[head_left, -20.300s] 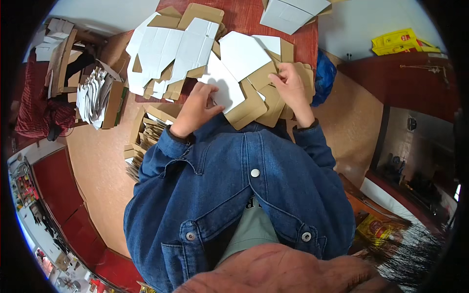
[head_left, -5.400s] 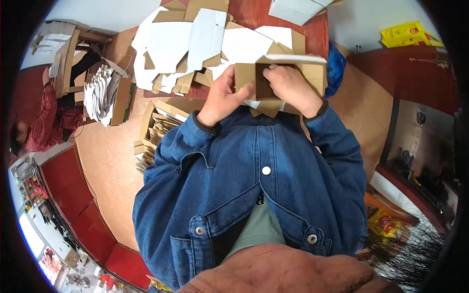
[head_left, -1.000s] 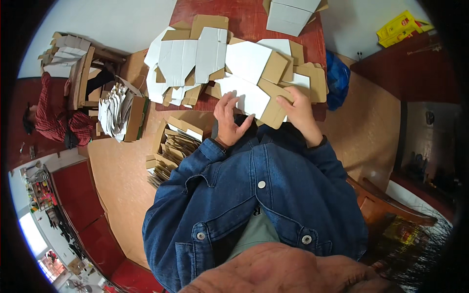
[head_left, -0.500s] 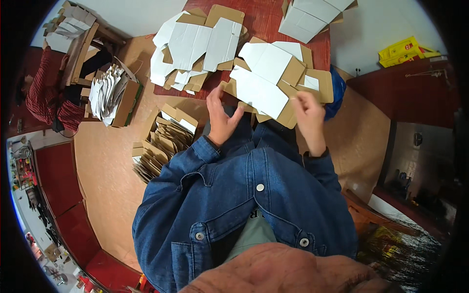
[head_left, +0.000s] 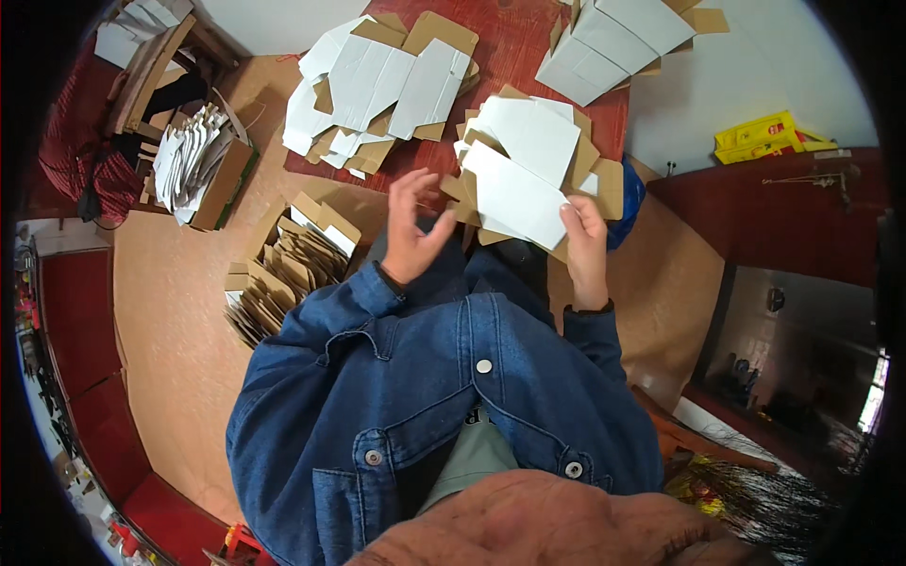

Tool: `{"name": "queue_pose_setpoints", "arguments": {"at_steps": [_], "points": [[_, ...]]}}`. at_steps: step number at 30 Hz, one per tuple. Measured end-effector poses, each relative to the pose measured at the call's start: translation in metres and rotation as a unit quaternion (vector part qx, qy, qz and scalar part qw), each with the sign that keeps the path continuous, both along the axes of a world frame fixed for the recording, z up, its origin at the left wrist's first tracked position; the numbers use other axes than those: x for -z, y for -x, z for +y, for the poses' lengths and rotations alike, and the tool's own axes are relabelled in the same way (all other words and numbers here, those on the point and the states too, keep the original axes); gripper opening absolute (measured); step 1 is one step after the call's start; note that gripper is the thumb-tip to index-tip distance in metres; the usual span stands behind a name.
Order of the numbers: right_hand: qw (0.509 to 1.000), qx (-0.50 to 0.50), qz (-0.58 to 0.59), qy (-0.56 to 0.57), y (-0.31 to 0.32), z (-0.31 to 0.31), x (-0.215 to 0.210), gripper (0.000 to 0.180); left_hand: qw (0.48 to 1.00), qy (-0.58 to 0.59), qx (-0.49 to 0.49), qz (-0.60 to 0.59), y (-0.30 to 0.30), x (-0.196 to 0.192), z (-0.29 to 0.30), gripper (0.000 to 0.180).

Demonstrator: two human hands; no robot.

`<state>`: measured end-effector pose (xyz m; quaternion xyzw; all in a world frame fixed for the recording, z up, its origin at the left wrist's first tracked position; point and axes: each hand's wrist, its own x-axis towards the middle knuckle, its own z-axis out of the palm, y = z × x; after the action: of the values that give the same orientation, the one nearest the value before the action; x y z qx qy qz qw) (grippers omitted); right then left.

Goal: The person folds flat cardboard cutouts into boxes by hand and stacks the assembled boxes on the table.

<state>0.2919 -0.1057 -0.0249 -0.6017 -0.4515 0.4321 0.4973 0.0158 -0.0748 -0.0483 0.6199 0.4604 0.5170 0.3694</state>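
Note:
A flat cardboard box blank, white on its face with brown flaps, lies tilted over the near edge of the red table. My right hand pinches its right corner between thumb and fingers. Beside its left flap is my left hand, fingers apart and holding nothing. Under and behind the blank are more flat blanks in a loose stack. Another pile of white and brown blanks covers the table's left side.
Folded white boxes stand at the table's far right. On the floor to my left is a carton packed with folded cardboard. Farther left, another carton holds white sheets near a person in a red checked sleeve. A blue bag hangs at right.
My right hand has closed on the blank's right corner, and the blank now sits slightly turned. The left hand stays open by the left flap. The whole view has shifted a little.

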Motion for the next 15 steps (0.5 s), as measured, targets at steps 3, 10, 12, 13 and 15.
{"name": "queue_pose_setpoints", "arguments": {"at_steps": [3,10,12,13,15], "points": [[0.995,0.027,0.091,-0.013,-0.020,-0.008,-0.002,0.018,0.999,0.036,0.012,-0.034,0.017,0.009,0.006,0.052],[0.960,0.053,0.271,-0.054,-0.039,-0.010,0.011,0.019,0.995,0.068,0.074,-0.015,0.011,0.000,0.009,0.042],[0.962,0.043,0.263,-0.065,-0.049,-0.012,0.016,0.019,0.995,0.050,0.078,-0.020,0.006,-0.012,0.010,0.042],[0.963,0.033,0.255,-0.078,-0.055,-0.012,0.017,0.019,0.996,0.031,0.084,-0.026,0.003,-0.022,0.012,0.042],[0.966,0.013,0.237,-0.103,-0.063,-0.014,0.021,0.018,0.995,-0.007,0.094,-0.040,-0.001,-0.044,0.016,0.043]]}}
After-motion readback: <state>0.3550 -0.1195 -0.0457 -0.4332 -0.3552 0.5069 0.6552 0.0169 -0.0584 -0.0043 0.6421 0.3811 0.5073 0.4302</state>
